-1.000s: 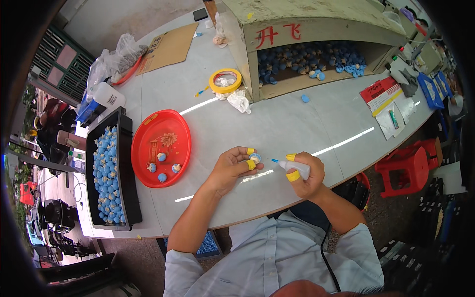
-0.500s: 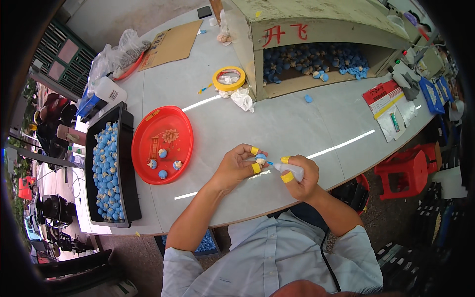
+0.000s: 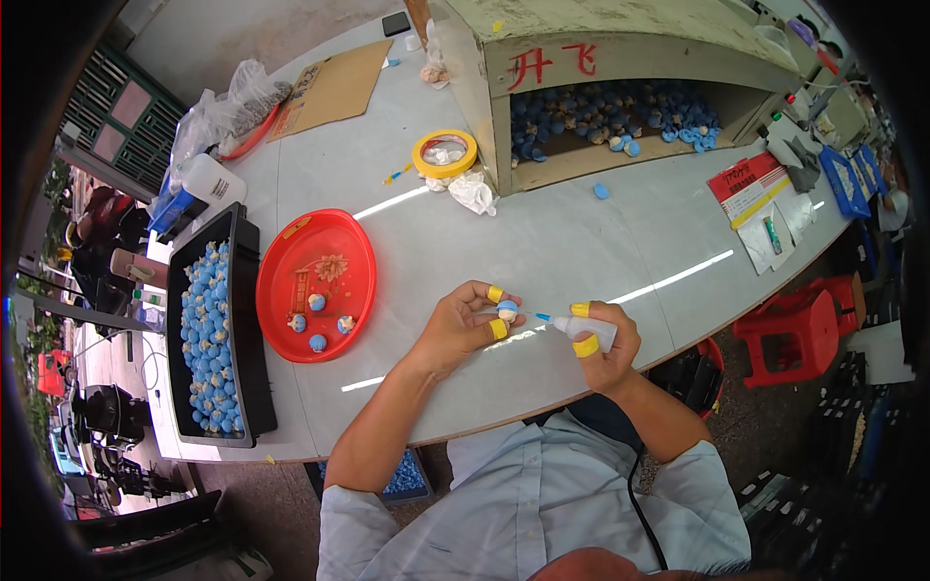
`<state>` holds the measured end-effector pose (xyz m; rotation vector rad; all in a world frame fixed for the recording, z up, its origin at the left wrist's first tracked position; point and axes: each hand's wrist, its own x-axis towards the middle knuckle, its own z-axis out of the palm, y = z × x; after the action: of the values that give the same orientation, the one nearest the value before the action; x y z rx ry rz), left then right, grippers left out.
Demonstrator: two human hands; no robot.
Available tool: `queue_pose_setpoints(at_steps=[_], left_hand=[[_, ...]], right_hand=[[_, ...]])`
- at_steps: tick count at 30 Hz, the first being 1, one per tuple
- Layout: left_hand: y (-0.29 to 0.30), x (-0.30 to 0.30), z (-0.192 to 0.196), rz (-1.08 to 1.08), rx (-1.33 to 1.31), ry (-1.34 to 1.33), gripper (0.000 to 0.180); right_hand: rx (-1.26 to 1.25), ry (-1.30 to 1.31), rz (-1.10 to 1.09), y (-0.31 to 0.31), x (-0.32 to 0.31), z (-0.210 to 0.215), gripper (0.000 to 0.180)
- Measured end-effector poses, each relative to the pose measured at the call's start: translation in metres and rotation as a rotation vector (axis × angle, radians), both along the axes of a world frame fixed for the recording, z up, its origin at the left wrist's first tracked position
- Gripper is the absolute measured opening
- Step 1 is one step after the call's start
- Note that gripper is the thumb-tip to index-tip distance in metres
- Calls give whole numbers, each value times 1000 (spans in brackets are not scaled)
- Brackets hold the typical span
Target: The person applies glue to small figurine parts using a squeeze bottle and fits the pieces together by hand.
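I've got a small blue-and-cream figurine point(image 3: 507, 311) pinched in my left hand point(image 3: 463, 325), held just above the bench point(image 3: 581, 232) so the nozzle can reach it. My right hand point(image 3: 605, 341) is clenched round a white squeeze bottle point(image 3: 585, 330), blue tip touching it. Red tray point(image 3: 291, 254) on my left holds four more; the black crate point(image 3: 242, 387) beyond has too many to count.

Bright daylight, glare streaks on table point(image 3: 581, 242); edges perhaps warped, dark
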<state>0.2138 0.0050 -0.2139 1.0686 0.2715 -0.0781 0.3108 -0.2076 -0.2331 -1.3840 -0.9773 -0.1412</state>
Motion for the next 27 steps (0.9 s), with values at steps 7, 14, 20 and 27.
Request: queue_pose_setpoints(at_steps=[7,14,20,27], left_hand=[[-3,-2,-8,-7,65,-72,33],[0,-3,-5,-27,-77,-16,36],[2,-4,-5,-41,-63,22,30],[1,-2,1,-12,-84,113,26]], right_hand=[[17,352,63,-25,9,5,35],[-174,518,-109,-44,59,22,29],[-460,259,-565,-91,132,11,25],[-606,157,-845,-115,161,-6,28]])
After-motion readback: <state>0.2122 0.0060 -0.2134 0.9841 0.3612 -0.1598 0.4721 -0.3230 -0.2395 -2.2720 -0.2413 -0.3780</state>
